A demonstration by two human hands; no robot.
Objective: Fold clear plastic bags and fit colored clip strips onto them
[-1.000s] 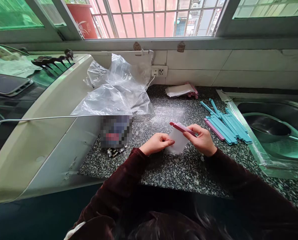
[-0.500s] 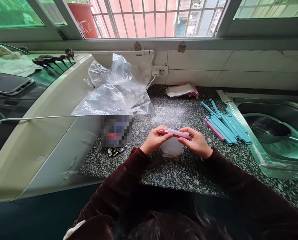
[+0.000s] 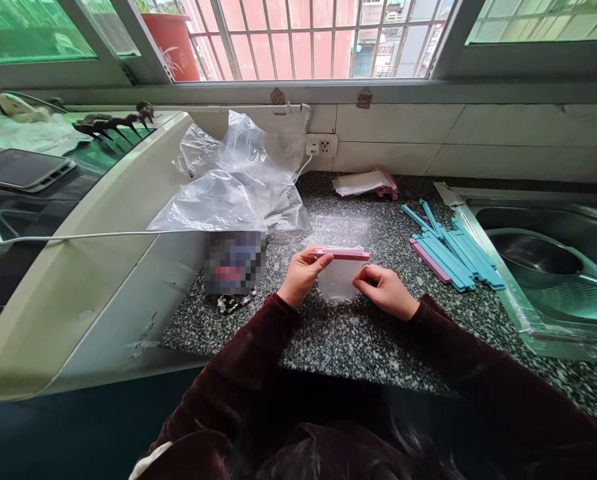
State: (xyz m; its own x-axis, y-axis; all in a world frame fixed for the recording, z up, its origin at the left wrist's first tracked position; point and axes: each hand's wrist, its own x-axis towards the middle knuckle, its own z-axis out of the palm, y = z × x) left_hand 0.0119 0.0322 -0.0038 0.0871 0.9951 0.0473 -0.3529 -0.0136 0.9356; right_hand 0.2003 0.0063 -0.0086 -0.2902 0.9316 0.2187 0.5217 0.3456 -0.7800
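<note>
My left hand pinches the left end of a pink bag sealing clip. The clip lies level across the top of a small clear plastic bag, which hangs below it over the counter. A thin strip of the bag sticks up above the clip. My right hand is lower, at the bag's right edge, its thumb and forefinger closed there on the plastic. To the right lie several blue sealing clips with a pink one beside them.
A crumpled clear plastic sheet lies at the back left of the speckled counter. Small bags with pink clips rest near the wall. The sink holds a pan. A white cable crosses the left side.
My right hand has let go of the clip's right end and moved down to the bag's side. The clip has shifted slightly left and up, still in my left hand.
</note>
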